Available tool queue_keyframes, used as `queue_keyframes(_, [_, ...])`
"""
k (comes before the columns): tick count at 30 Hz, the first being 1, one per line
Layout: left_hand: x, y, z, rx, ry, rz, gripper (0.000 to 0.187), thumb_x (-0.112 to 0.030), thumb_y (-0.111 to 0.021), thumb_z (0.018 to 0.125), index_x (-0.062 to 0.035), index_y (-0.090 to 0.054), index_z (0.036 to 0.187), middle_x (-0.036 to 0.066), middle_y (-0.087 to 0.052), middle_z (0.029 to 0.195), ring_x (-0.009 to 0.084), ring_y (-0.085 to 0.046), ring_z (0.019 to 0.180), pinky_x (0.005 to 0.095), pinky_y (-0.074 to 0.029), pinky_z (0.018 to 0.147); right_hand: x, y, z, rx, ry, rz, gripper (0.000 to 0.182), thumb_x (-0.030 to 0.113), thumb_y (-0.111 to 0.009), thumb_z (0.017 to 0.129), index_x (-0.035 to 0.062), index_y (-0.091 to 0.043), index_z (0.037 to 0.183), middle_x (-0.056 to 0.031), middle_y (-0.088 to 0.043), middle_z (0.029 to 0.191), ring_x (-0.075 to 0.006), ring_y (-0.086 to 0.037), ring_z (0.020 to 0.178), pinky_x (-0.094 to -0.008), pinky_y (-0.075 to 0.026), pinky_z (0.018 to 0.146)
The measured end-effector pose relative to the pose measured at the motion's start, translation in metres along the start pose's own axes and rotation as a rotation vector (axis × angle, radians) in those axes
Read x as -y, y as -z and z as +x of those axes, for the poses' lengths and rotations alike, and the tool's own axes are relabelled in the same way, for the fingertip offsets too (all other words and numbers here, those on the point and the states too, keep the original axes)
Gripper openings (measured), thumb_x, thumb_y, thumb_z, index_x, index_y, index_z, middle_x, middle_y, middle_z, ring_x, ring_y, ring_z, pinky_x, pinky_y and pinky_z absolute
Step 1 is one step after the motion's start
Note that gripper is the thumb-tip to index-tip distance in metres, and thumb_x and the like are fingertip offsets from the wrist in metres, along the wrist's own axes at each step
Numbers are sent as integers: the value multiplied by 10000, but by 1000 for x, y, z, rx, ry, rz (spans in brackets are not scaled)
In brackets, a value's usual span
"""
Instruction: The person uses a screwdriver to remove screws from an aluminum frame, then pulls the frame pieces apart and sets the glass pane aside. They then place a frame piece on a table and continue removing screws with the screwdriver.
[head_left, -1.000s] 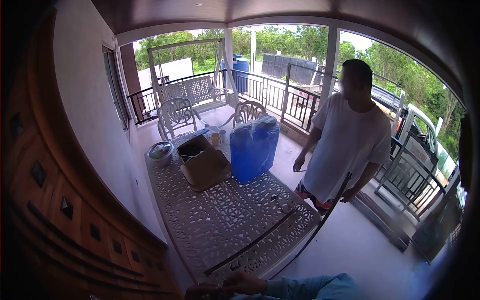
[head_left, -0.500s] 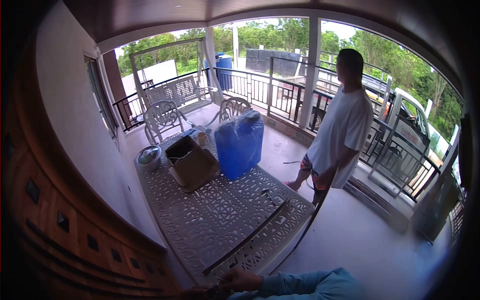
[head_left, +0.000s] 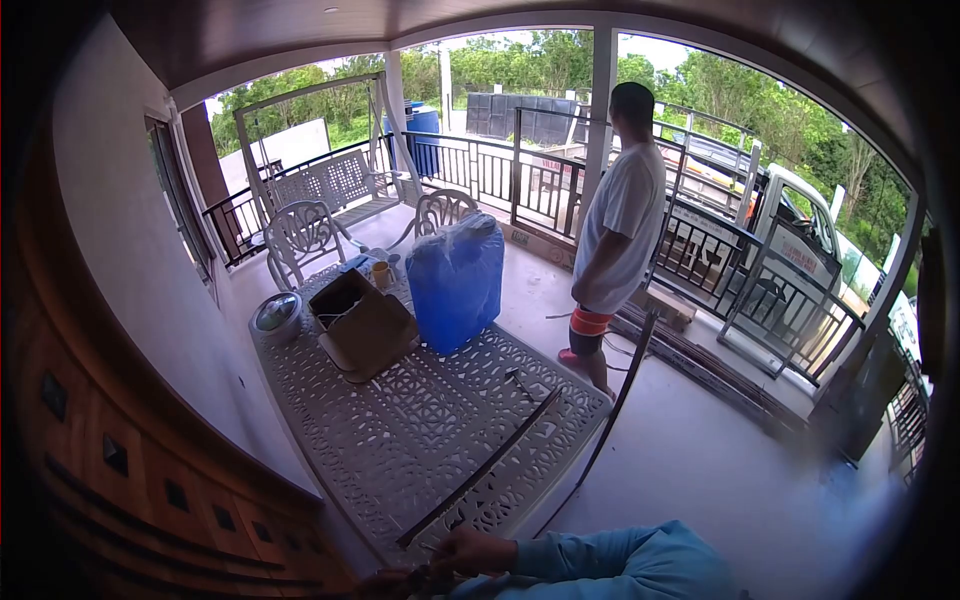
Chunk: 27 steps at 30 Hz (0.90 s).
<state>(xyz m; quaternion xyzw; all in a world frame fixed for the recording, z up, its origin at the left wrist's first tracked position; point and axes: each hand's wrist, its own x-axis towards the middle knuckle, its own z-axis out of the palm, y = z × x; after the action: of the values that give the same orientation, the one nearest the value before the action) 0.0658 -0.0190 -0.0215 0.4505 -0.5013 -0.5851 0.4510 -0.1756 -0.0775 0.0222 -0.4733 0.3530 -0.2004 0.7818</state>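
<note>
At the bottom edge, my right hand [head_left: 474,552], below a light blue sleeve, is closed on something small and dark that I cannot make out. My left hand [head_left: 385,582] is beside it, dark and partly cut off by the frame; its fingers cannot be told apart. Just above my hands lies the near end of a long dark strip [head_left: 485,468], set diagonally on the patterned metal table [head_left: 420,420]. Near the strip's far end is a small hammer-like tool [head_left: 520,384]. A second long dark strip [head_left: 622,408] rises beside the table's right edge.
On the table are an open cardboard box [head_left: 370,345], a blue container wrapped in plastic [head_left: 457,290], a round lidded bowl [head_left: 277,315] and a mug [head_left: 380,274]. A person [head_left: 622,220] stands beyond its right side. Chairs, a swing bench [head_left: 335,188], railing and a truck [head_left: 800,215] lie behind.
The view has shifted slightly. The person has stepped away toward the railing, showing more of their legs. The second strip stands further clear of them. My hands stay close together at the bottom.
</note>
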Motion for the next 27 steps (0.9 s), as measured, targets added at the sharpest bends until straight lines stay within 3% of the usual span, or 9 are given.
queue_keyframes(10, [5,-3,5,-1,-19,-121,72,6,-674,830,27,-691,898,139,-697,895,235,-669,836,375,-549,778,7,-2,-2,-31,-58,-84,211,235,-675,852,24,-675,866,26,-558,652,-57,-478,554,-225,-365,477])
queue_keyframes(27, [10,5,14,59,-22,-20,155,-92,-686,853,39,-678,936,122,-698,900,199,-659,826,370,-543,767,7,-4,-2,-28,-125,-62,241,257,-666,853,24,-677,911,13,-578,691,-69,-497,590,-237,-383,504])
